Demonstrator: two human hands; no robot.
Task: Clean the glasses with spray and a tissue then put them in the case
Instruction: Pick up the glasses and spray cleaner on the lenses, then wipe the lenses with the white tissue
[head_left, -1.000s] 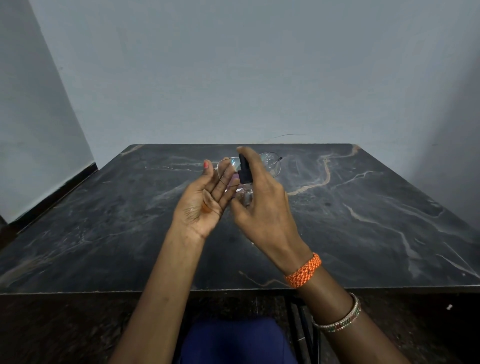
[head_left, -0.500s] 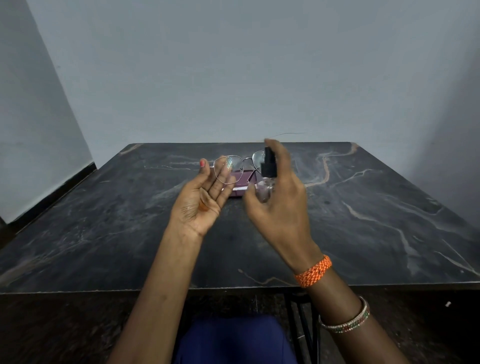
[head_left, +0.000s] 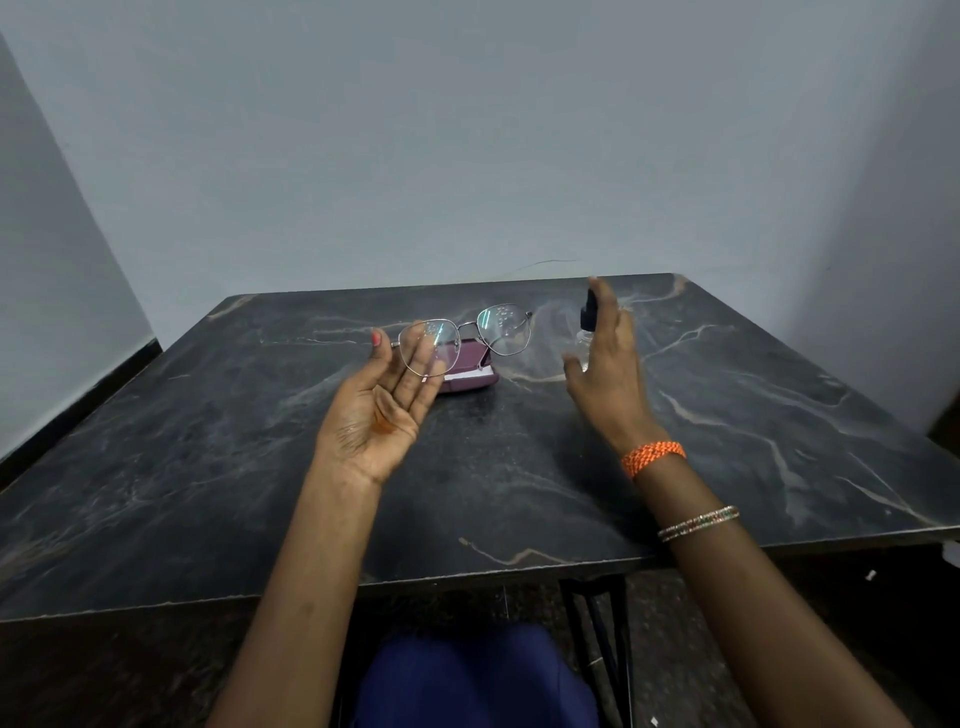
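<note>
Thin metal-framed glasses (head_left: 506, 330) are held up over the middle of the table, with droplets on the lenses. My left hand (head_left: 382, 410) holds them by the left lens, palm facing me, thumb and fingers at the rim. To the right and apart from the glasses, my right hand (head_left: 605, 374) grips a small clear spray bottle (head_left: 586, 325) with a black cap, index finger over the top. A maroon glasses case (head_left: 467, 376) lies on the table behind the glasses, a white strip showing at its edge.
The dark marble-patterned table (head_left: 519, 483) stands against a grey wall at its far edge. Its near edge runs just in front of my lap. A black table leg shows below the near edge at right.
My right hand has carried the spray bottle to the right, away from the lenses. My left hand has kept hold of the glasses, and the maroon case has come into view behind them.
</note>
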